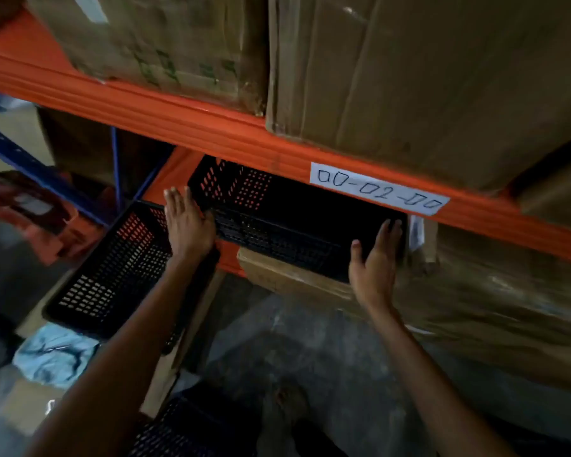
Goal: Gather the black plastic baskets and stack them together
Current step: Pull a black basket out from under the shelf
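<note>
A black perforated plastic basket point(277, 222) sits on a cardboard box under the orange shelf beam. My left hand point(187, 222) lies flat against its left end, fingers spread. At the basket's right end is my right hand point(374, 262), fingers extended along the side. Neither hand is curled around the rim. A second black basket point(112, 268) rests lower on the left, partly behind my left forearm. The rim of a third black basket point(185, 427) shows at the bottom edge, mostly hidden.
An orange shelf beam point(211, 127) with a white label point(378, 188) runs overhead, loaded with large cardboard boxes point(426, 77). Wrapped boxes point(491, 291) fill the right. A blue upright point(30, 163), a red object point(30, 209) and a pale cloth point(51, 354) lie left. Grey floor point(310, 357) below.
</note>
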`<action>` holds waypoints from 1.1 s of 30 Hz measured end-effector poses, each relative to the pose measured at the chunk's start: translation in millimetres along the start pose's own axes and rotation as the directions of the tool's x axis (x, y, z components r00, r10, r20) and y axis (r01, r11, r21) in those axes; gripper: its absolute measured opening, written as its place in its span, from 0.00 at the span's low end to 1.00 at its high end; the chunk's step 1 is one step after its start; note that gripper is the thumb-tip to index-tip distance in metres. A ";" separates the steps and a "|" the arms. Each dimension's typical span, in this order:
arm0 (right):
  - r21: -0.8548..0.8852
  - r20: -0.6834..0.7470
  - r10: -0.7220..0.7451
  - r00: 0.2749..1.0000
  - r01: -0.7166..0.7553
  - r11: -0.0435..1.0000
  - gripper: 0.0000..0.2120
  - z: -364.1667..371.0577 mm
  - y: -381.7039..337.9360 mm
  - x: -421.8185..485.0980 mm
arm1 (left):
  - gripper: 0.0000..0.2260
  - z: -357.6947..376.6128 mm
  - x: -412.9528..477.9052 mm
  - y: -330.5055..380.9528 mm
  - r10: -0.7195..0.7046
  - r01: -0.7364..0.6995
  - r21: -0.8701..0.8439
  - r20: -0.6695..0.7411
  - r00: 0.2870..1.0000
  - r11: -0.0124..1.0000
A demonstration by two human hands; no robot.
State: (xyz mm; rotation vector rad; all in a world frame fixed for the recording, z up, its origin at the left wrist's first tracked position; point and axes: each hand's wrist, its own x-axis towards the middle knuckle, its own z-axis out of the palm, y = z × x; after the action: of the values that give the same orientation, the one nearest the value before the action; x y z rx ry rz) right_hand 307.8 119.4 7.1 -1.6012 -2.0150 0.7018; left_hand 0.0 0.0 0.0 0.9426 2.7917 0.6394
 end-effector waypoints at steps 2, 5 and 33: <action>-0.003 -0.051 0.077 0.996 -0.077 0.997 0.35 6.1 6.2 17.9 | 0.33 6.1 27.9 2.6 -0.058 0.058 -0.007 0.013 0.998 0.998; -0.039 -0.091 0.157 0.983 -0.161 0.986 0.34 13.6 15.9 33.4 | 0.30 14.3 55.9 10.4 -0.147 0.154 -0.218 0.046 0.988 0.964; -0.154 0.231 0.214 0.949 -0.181 0.971 0.34 -1.5 52.6 29.6 | 0.29 -21.9 -34.0 -95.4 -0.224 0.221 0.039 0.274 0.935 0.974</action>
State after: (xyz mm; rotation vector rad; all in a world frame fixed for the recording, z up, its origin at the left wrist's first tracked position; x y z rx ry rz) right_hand 341.4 158.4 -24.6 -1.8944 -2.1301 0.8973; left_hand -30.8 -96.5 -21.8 0.6443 2.5973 0.4267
